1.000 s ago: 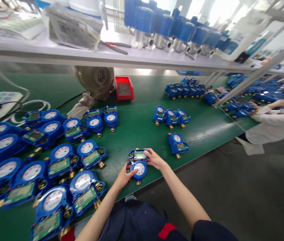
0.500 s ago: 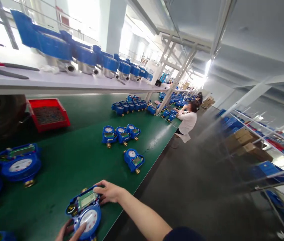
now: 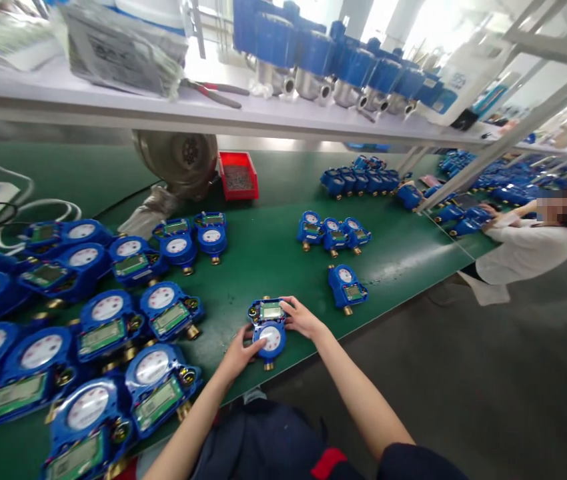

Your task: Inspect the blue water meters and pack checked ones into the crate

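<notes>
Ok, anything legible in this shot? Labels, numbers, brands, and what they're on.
Nothing can be read for certain.
Dial of the water meter between the left hand and right hand: numerals too small to read.
LCD on that meter: too small, no digits readable.
Printed plastic bag on the shelf: print too blurred to read.
White container on the shelf: marking too blurred to read.

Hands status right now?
Left hand: holding the blue water meter at its dial end.
Right hand: holding it at its display end.
</notes>
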Demonstrator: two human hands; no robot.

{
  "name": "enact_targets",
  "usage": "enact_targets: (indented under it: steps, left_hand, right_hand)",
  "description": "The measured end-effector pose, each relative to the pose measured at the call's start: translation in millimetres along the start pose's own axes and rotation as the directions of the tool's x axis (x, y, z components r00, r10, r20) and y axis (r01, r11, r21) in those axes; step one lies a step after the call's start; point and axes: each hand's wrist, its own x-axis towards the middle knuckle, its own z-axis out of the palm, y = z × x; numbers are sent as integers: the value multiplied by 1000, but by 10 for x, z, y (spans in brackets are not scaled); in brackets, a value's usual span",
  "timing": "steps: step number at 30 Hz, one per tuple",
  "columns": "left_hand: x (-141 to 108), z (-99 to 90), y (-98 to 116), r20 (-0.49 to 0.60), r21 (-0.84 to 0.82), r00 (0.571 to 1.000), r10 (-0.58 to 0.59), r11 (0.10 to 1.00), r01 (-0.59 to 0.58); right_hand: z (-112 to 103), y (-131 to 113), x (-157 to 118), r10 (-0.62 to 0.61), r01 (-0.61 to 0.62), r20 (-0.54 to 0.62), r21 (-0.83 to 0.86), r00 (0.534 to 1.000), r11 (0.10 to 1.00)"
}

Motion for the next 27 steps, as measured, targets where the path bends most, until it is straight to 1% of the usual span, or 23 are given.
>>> enact_targets:
  steps: [6,13,16,19,22,25,27]
  left_hand:
    - [8,0,-21,-6,-32,1000,-13,999,13]
    - [-22,20,18,-23,-116,998,-50,992,46]
    - [-9,17,-34,-36,-154,998,-43,987,37]
    - [38,11,-127,-54,-188,998,-12,982,1]
    - [109,37,-154,-60,-238,998,27,970,-41]
    - [156,121,-71,-6,-335,998,69,940,-67]
    - [125,193,6,8,-413,996,86,908,-75]
  right_hand:
    - [14,-28,11,4,-4,6,2,1000,1000]
    - [10,-22,29,10,-11,34,13,999,1000]
    - [-8,-42,45,12,-14,44,28,999,1000]
    - [2,-50,35,24,-25,44,30,999,999]
    - [76,27,-10,28,-29,15,99,999,995]
    - [186,199,-76,-4,13,-39,222,999,975]
    - [256,312,-148,-19,45,-110,243,994,969]
